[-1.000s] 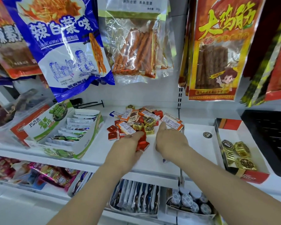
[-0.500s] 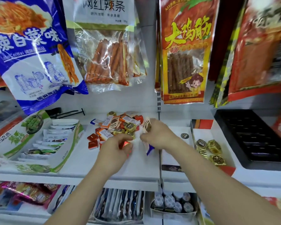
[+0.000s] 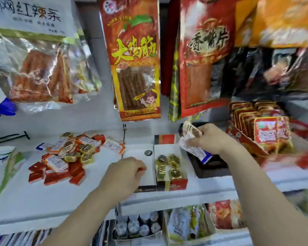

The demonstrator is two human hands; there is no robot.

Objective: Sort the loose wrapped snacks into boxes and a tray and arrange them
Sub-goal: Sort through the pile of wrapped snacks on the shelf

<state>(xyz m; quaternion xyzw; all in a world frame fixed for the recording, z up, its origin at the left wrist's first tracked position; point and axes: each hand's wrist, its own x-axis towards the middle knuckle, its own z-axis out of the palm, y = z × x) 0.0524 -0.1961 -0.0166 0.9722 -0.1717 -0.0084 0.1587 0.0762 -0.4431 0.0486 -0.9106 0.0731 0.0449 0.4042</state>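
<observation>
— Head view first: what have your fingers got?
— My right hand [image 3: 214,139] has its fingers [image 3: 196,143] closed on a bunch of white paper-wrapped snack packets [image 3: 188,130], one with a blue end, above the black plastic tray [image 3: 213,170]. My left hand [image 3: 123,174] is curled, pinching a small red foil-wrapped piece [image 3: 143,168] over the flat white cardboard box [image 3: 150,174].
— And the rest?
— Gold foil-wrapped squares [image 3: 161,159] lie in the red-and-gold box [image 3: 176,183] just beside it. The loose heap of red, gold and white wrapped snacks [image 3: 68,155] lies on the white shelf [image 3: 34,201], left of my hands.
</observation>
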